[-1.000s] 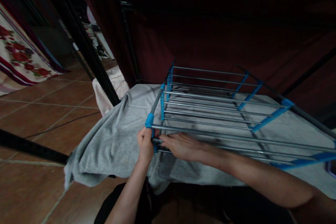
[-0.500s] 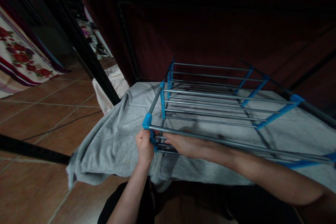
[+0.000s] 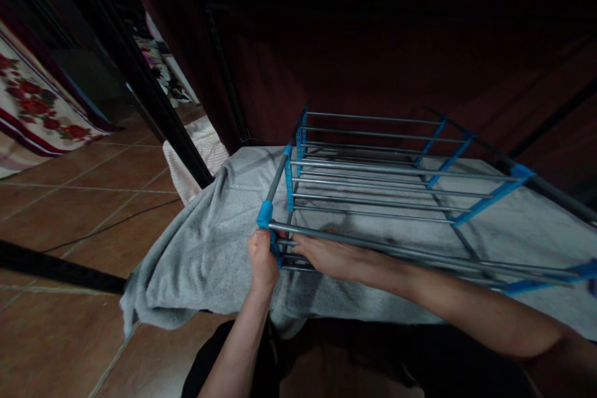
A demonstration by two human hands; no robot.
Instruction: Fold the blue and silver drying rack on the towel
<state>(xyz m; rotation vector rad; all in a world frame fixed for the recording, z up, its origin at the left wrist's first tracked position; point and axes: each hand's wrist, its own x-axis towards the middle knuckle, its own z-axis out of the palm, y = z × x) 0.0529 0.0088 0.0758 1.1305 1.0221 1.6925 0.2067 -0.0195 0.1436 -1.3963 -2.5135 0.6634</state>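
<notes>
A rack of grey metal tubes (image 3: 373, 166) and blue plastic brackets (image 3: 288, 183) lies on a grey blanket (image 3: 214, 249). My left hand (image 3: 263, 258) is closed around the blue end bracket at the rack's near left corner, just under its blue corner joint (image 3: 264, 214). Behind the long front tube, my right hand (image 3: 326, 255) reaches in from the right. Its fingers are closed about a thinner metal tube (image 3: 286, 242) beside that bracket, and the fingertips are partly hidden.
Black metal posts (image 3: 153, 93) stand at the left, and a black bar (image 3: 60, 267) runs low there. A dark red curtain (image 3: 373, 74) hangs behind the rack. Striped cloth (image 3: 196, 149) lies beyond the blanket on the tiled floor (image 3: 93, 211). A floral cloth (image 3: 41, 106) hangs farther left.
My left hand and the near left corner of the rack have shifted slightly right. The rack's right end appears a little farther left. Both hands keep their places on the rack.
</notes>
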